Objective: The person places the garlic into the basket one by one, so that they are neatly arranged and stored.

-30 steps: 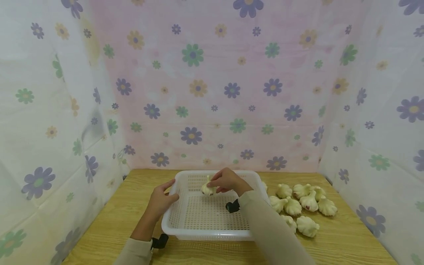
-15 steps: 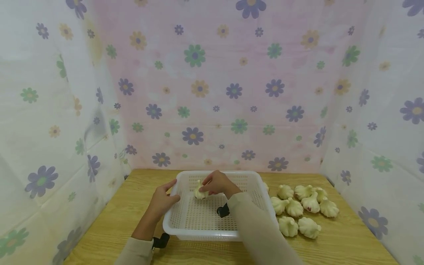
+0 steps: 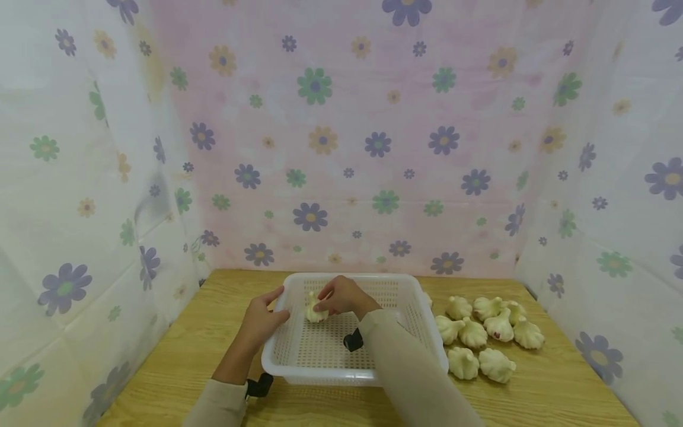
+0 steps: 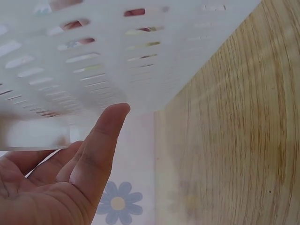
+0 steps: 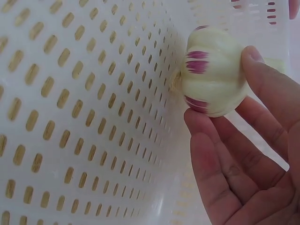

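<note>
Leftward since a second ago, the right hand [image 3: 341, 296] has carried a garlic bulb [image 3: 315, 309] toward the white basket's [image 3: 325, 375] far-left corner, fingertips pinching it just above the perforated floor. Left hand [image 3: 261, 320] steadies the rim, fingers relaxed. Only the right wrist view shows purple streaks; more garlic bulbs [image 3: 488, 335] lie on the wooden table [image 3: 555, 391].

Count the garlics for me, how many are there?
10. One garlic is held by the right hand inside the basket. Nine sit in a pile on the table beside it. Another may hide behind the basket.
</note>
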{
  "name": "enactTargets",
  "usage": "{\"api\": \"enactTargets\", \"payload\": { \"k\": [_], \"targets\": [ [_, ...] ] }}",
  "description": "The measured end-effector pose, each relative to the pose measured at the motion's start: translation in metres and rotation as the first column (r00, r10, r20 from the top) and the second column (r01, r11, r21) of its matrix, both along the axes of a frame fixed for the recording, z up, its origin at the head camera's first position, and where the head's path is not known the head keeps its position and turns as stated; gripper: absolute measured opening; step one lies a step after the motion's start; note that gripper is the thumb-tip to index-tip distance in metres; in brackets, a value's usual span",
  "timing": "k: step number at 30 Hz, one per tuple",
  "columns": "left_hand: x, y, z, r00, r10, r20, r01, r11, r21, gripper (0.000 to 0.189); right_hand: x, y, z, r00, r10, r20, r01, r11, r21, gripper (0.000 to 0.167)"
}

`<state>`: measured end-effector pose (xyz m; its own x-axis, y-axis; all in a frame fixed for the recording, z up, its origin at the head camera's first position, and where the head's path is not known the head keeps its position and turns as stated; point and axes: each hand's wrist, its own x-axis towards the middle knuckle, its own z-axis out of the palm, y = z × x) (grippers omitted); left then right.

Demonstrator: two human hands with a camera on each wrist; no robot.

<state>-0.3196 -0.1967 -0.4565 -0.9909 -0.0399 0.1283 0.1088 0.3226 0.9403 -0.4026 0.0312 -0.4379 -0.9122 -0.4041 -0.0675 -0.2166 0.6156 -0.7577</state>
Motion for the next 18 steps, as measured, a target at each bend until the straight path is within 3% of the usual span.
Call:
{"api": "enactTargets", "payload": {
  "k": [9, 18],
  "targets": [
    [-0.001, -0.0002, 0.0014, 1.0, -0.002, 0.004, 0.002, 1.0, 0.002, 0.069, 0.0015, -0.0035, 0.0017, 0.999, 0.037, -0.008, -0.037, 0.999, 0.006, 0.019],
    [-0.0005, 0.0008, 0.0005, 1.0, 0.005, 0.006, -0.005, 1.0, -0.003, 0.069, -0.0003, -0.003, -0.0013, 1.0, 0.019, -0.016, -0.019, 1.0, 0.023, 0.012]
  ]
}}
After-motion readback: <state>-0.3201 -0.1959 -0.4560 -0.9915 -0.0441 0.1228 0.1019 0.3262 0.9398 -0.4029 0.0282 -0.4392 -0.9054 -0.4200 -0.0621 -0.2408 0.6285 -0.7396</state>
